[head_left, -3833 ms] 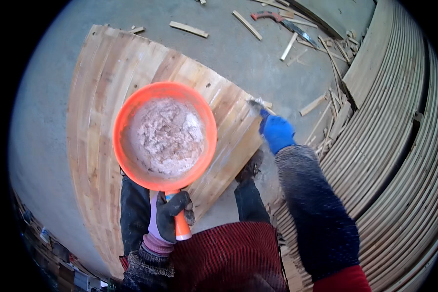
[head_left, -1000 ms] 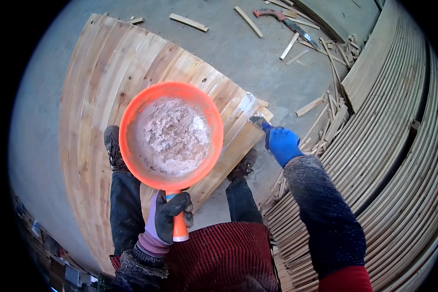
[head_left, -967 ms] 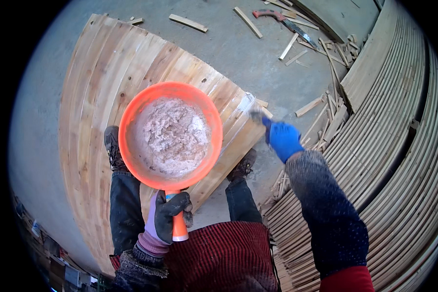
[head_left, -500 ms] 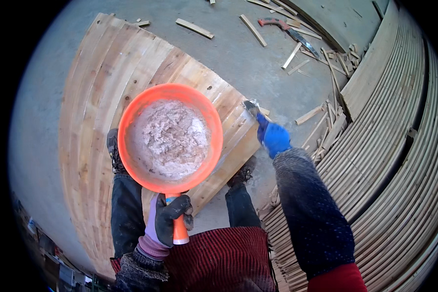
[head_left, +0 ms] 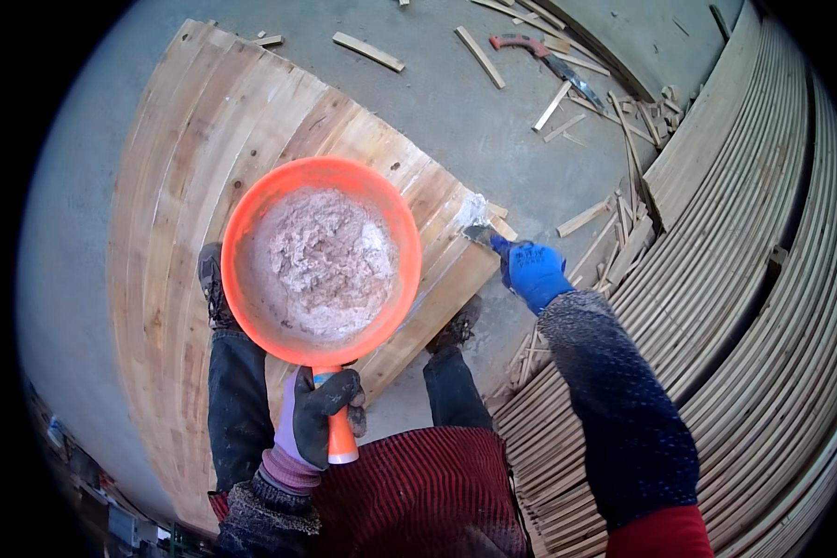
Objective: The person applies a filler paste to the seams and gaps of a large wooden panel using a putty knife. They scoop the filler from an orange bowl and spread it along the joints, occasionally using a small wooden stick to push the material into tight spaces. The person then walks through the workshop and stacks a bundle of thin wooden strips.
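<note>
The left hand (head_left: 318, 423), in a dark and purple work glove, has its grip wrapped tight round the short orange handle of a round orange plastic scoop pan (head_left: 321, 260), held level over the person's knees. The pan is filled nearly to its rim with a lumpy pale pinkish-white paste (head_left: 318, 265).

The right hand (head_left: 533, 272), in a blue coated glove, reaches forward to the near corner of a large panel of pale wooden boards (head_left: 205, 158) lying flat on the grey concrete floor (head_left: 437, 102). Its grip is closed on a small putty knife (head_left: 482, 234), whose blade touches the panel's edge where a whitish smear of paste (head_left: 470, 209) sits. The person's two dark shoes stand at the panel's near edge, one on the boards under the pan, the other just beside the corner.

To the right rises a big stack of thin curved wooden strips (head_left: 763, 279). Loose wood offcuts (head_left: 367, 51) lie scattered on the floor beyond the panel, and a red-handled handsaw (head_left: 539, 56) lies among them, well apart from both hands. No packages, labels or signs can be made out.
</note>
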Demonstrator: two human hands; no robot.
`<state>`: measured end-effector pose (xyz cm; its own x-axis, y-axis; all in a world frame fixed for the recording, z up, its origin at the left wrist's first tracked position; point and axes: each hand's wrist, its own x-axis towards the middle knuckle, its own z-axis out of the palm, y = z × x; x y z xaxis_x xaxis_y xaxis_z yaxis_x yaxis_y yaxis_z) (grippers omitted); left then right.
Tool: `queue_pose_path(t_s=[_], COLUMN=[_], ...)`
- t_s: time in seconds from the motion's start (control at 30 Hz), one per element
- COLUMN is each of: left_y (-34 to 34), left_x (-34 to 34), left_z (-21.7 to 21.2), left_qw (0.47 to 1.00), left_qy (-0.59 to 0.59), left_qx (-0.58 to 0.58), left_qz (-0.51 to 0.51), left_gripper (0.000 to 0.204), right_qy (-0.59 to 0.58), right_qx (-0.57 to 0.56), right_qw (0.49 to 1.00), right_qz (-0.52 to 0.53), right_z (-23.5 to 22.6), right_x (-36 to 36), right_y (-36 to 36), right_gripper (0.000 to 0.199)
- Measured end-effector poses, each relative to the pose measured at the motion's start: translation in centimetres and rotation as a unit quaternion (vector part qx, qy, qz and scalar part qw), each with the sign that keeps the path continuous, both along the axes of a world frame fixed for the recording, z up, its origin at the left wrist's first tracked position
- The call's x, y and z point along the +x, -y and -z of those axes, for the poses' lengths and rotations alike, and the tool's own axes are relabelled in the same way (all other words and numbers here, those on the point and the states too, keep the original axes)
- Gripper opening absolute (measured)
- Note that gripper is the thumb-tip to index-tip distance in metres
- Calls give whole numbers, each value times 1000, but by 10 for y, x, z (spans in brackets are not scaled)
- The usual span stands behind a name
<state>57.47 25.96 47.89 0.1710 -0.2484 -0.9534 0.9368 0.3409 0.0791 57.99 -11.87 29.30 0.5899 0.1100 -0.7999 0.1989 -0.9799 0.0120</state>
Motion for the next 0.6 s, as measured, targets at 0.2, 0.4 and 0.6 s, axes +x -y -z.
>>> queue_pose_path(t_s=[0.2,0.4,0.6], left_y=[0,0,-4], left_x=[-1,1,-1], left_z=[0,1,2], left_qw=[1000,1000,1000], left_qy=[-5,-5,2], left_qx=[4,4,6], left_qz=[-23,-18,7], left_gripper=[31,36,39], right_qy=[14,-14,-42], right_qx=[-36,-23,-63], right_qw=[999,996,993], right_qz=[-31,82,96], right_z=[-11,-20,-29], right_x=[31,4,20], right_y=[-5,-7,-38], right_gripper=[61,55,52])
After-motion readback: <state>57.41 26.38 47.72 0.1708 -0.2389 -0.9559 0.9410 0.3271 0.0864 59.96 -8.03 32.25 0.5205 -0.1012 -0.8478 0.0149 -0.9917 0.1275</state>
